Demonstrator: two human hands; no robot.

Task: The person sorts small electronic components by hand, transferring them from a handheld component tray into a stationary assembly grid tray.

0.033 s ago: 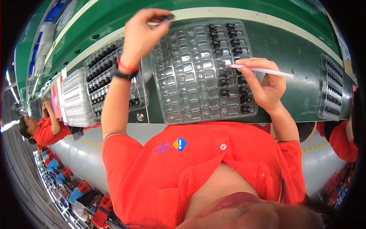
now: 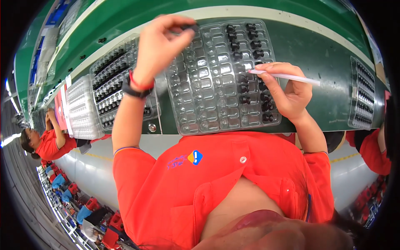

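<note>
A small black part [image 2: 190,28] is pinched between the thumb and fingers of my left hand [image 2: 163,41], above the far left corner of a clear plastic tray [image 2: 199,75]. My right hand [image 2: 287,88] grips a thin white stick [image 2: 298,78] whose pinkish tip points left, over the tray's right-hand columns. Small black parts [image 2: 255,44] sit in the pockets of those two columns. Some of the lower ones are partly hidden by my right hand. The tray's left and middle pockets hold nothing dark.
Left of the tray lies another clear tray [image 2: 109,85] with rows of black parts, beside a stack of clear trays [image 2: 81,108]. A filled tray [image 2: 363,93] lies at the far right. Loose black parts [image 2: 102,40] rest on the green surface. A co-worker [image 2: 48,137] works at the far left.
My left hand has moved slightly right and nearer, toward the clear tray, with the black part still pinched. My right hand and the white stick have hardly moved.
</note>
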